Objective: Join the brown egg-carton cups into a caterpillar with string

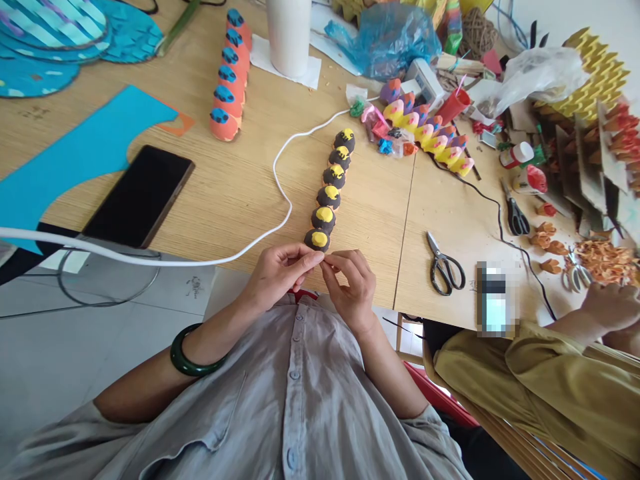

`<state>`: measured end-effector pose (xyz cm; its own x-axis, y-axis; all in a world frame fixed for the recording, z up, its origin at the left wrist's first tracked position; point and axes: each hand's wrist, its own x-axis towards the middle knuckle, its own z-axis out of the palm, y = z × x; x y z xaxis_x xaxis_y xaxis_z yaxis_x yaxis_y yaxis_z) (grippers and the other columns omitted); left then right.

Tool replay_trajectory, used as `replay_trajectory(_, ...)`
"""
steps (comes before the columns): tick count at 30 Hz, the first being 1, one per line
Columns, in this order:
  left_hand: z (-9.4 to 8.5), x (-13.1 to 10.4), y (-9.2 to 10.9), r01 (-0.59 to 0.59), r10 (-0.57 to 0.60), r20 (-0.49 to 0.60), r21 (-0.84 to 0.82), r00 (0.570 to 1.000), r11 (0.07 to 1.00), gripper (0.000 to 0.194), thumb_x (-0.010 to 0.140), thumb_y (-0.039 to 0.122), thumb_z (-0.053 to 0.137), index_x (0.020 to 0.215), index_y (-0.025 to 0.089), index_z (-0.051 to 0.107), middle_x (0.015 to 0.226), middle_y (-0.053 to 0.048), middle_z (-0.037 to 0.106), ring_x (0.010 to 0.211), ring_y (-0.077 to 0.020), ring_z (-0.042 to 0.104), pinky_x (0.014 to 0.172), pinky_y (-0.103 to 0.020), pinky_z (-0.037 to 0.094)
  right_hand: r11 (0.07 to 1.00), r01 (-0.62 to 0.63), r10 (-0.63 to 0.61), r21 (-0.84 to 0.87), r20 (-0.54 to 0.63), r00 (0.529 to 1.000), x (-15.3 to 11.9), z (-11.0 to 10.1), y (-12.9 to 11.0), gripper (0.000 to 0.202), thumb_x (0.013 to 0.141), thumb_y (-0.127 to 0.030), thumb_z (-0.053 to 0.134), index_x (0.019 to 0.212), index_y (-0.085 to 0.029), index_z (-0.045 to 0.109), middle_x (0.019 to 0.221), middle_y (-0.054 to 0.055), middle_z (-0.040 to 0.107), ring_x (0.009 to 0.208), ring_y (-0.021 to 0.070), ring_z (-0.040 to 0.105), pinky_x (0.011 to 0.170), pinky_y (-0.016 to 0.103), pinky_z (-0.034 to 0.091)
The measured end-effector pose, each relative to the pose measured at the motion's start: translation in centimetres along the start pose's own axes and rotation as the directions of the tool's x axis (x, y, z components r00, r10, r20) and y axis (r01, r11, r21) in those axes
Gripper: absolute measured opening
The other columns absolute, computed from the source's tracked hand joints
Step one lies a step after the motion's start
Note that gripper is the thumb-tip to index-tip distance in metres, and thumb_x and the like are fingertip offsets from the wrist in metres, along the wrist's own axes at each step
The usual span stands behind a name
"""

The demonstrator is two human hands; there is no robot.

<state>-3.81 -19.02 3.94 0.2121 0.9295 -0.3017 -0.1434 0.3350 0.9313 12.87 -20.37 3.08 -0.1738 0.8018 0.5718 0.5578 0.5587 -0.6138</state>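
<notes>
Both hands meet at the near table edge with their fingertips pressed together. My left hand (281, 272) is closed in a pinch, and my right hand (353, 283) pinches against it. Whatever sits between the fingertips is too small to make out. Just beyond them lies a strip of bumps, like egg-carton cups (329, 197), capped in dark brown with yellow patches on top. Its nearest cup is almost at my left fingers; whether they touch it I cannot tell.
An orange strip with blue caps (224, 97) lies at the back left, near a white cylinder (289, 40). A white cable (280, 180) crosses the table. Left is a phone (137, 197); right, black-handled scissors (444, 267). A co-worker's hand (613, 307) is at the far right.
</notes>
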Motion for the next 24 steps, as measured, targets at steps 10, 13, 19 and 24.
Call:
replay_trajectory(10,0.0,0.2,0.0,-0.008,0.008,-0.035,-0.001,0.999,1.0,0.029,0.087,0.044,0.077,0.08,0.017,0.072,0.056,0.006,0.051,0.043,-0.0056,0.044,0.039,-0.018,0.037,0.976,-0.15,0.153,0.161,-0.011,0.988,-0.1,0.1,-0.7,0.008,0.096,-0.016,0.066,0.096,-0.023,0.071,0.086,0.003,0.073,0.074,0.0146,0.064,0.068,0.031,0.055)
replay_trajectory(13,0.0,0.2,0.2,-0.048,0.048,-0.1,0.003,0.994,0.999,0.028,0.087,0.043,0.077,0.081,0.016,0.075,0.062,0.003,0.062,0.044,-0.0059,0.049,0.042,-0.019,0.043,0.863,-0.369,0.385,0.346,0.025,0.923,0.0,-0.3,-1.2,0.006,0.096,-0.025,0.068,0.093,-0.024,0.073,0.087,0.002,0.073,0.073,0.0135,0.066,0.065,0.029,0.056)
replay_trajectory(19,0.2,0.4,0.4,-0.037,0.01,-0.144,-0.185,0.99,0.982,0.037,0.086,0.045,0.078,0.109,0.016,0.08,0.093,-0.007,0.079,0.067,-0.0128,0.07,0.067,-0.027,0.062,0.508,-0.642,0.661,0.574,0.217,0.718,0.5,-0.2,-0.9,0.021,0.092,-0.043,0.072,0.1,-0.024,0.079,0.087,0.001,0.074,0.064,0.0104,0.062,0.061,0.027,0.058)
replay_trajectory(24,0.1,0.7,0.2,-0.001,-0.044,-0.113,-0.367,0.993,0.93,0.036,0.081,0.033,0.079,0.113,0.016,0.079,0.087,-0.004,0.075,0.066,-0.0116,0.067,0.062,-0.026,0.059,0.428,-0.686,0.711,0.589,0.25,0.658,0.4,0.1,-0.5,0.029,0.09,-0.049,0.072,0.098,-0.022,0.079,0.082,0.001,0.072,0.061,0.0099,0.06,0.059,0.026,0.057)
